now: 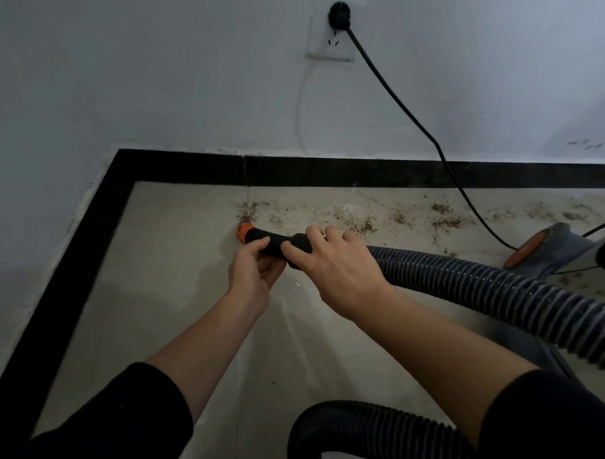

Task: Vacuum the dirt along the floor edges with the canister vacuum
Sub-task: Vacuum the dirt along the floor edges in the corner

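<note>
Two hands hold one black nozzle (277,242) with an orange tip (245,232) low over the floor (180,302). The left hand (254,268) curls under it and the right hand (333,262) wraps over it where the single ribbed hose (502,284) joins. Brown dirt (362,223) lies scattered along the black baseboard (326,173), just beyond the tip. At the right edge sits the grey canister vacuum (548,248), its inside hidden. One plug (339,13) sits in one wall outlet (325,46), trailing one cord (410,115).

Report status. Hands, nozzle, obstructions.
Two hands on nozzle: left hand forward, right hand behind. Its orange tip beside the dirt along the baseboard. Trailing power cord crosses the dirt.
</note>
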The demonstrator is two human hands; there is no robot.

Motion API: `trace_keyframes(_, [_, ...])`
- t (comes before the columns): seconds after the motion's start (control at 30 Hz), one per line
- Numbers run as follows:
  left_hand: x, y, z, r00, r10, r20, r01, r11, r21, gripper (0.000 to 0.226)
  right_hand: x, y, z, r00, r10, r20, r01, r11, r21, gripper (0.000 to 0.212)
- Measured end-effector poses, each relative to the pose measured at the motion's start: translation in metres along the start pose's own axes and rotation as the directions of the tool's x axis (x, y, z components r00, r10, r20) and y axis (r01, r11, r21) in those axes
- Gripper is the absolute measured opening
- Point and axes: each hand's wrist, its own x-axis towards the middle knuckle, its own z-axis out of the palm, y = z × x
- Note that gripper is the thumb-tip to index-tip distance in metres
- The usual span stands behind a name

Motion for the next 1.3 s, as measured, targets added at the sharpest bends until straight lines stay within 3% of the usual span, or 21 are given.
trace_keyframes(1.3, [0.024, 0.005, 0.012, 1.0, 0.021, 0.002, -0.022, 0.999, 0.031, 0.034, 0.017, 0.009, 0.006, 0.999, 0.044, 0.015, -0.044, 0.998, 0.043, 0.067])
